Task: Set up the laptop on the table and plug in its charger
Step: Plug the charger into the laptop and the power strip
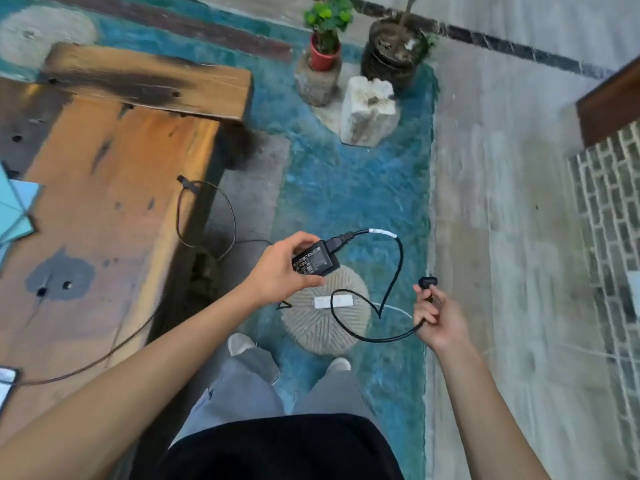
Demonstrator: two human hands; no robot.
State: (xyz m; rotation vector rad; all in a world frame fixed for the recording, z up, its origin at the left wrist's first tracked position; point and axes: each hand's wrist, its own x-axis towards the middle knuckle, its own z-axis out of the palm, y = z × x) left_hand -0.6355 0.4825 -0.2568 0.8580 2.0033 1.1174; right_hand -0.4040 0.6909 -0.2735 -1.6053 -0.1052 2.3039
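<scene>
Blue floor (346, 188) lies beside wooden table (114, 188). Left hand (277, 271) grips charger brick (315, 261) above stone stool (322, 323); right hand (433, 313) pinches plug (427, 282), cord (391, 271) looping between.

Wooden table (114, 188): thin cable (180, 216), blue paper (15, 209). Floor: stone stool (311, 327).

Blue painted floor (346, 202), grey concrete strip (502, 202) alongside. Worn wooden table (114, 188) left. Two potted plants (325, 32) beside pale stone block (369, 110). Daylight.
</scene>
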